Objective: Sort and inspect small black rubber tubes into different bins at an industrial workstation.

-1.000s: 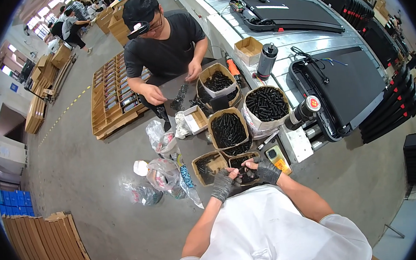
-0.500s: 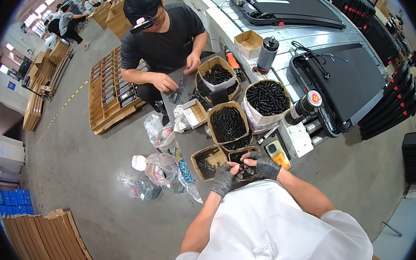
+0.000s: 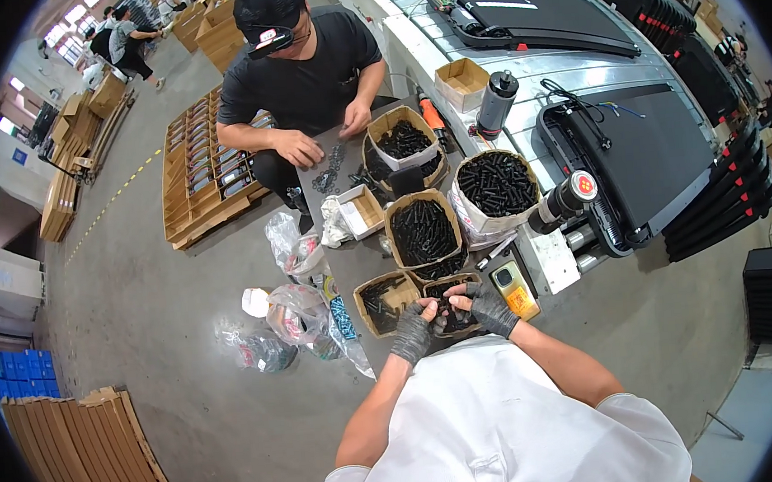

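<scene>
My left hand (image 3: pixel 415 327) and my right hand (image 3: pixel 486 307), both in grey fingerless gloves, meet over a small carton (image 3: pixel 469 282) of black parts at the near end of the table. The fingertips of each are pinched together; whatever is between them is too small and dark to make out. Left of them stands another carton (image 3: pixel 361 308), partly filled with black bolt-like pieces. Just beyond, a larger carton (image 3: pixel 421 229) is heaped with short black cylindrical parts. A phone (image 3: pixel 514 290) in a yellowish case lies beside my right hand.
Farther along the table (image 3: pixel 351 260) are a bucket (image 3: pixel 495 183) of black parts, a white box (image 3: pixel 363 211) and an orange-handled tool (image 3: pixel 431 115). Opposite, a co-worker (image 3: pixel 309 66) handles small pieces. A conveyor (image 3: pixel 518 76) bearing black panels runs at right; plastic bags (image 3: pixel 299 311) lie left.
My fingertips have shifted slightly over the small carton, still close together. The co-worker's hand on the left has drawn back a little from the small pieces.
</scene>
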Tool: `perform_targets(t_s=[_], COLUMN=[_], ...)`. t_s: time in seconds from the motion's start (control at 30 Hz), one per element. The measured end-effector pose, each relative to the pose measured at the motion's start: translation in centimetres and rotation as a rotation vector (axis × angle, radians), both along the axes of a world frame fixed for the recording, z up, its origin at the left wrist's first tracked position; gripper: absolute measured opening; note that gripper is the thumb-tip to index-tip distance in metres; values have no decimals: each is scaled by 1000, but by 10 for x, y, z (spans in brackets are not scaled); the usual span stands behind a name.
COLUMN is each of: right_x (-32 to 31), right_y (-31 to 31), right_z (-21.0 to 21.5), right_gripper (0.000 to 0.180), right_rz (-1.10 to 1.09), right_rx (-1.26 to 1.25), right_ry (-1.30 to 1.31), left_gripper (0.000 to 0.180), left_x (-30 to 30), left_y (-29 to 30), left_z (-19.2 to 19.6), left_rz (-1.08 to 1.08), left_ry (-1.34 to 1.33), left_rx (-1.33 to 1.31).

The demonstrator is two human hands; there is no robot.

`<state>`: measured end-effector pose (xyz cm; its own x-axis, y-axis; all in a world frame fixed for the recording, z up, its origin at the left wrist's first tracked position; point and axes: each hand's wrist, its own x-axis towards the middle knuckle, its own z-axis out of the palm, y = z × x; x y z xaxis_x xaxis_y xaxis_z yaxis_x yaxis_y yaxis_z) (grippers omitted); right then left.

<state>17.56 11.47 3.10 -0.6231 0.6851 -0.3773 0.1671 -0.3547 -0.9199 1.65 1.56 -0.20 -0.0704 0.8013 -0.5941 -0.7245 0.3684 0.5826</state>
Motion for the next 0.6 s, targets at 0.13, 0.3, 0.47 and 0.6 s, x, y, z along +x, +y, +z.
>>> perform_targets(t_s=[0.13,0.3,0.47,0.6], right_x=[2,-1,2,0], right_y=[0,5,2,0], right_z=[13,13,12,27], right_gripper=[25,25,26,26], right_rz=[6,94,-22,-140], right_rx=[-132,83,-57,-216], right_ry=[13,-47,-26,57], left_gripper=[18,19,21,22], left_x=[-1,0,1,1], left_y=[1,1,4,2], left_z=[0,-1,-2,-8], left_rz=[2,-36,17,77], left_ry=[-47,7,-21,97], left_rx=[7,49,13,31])
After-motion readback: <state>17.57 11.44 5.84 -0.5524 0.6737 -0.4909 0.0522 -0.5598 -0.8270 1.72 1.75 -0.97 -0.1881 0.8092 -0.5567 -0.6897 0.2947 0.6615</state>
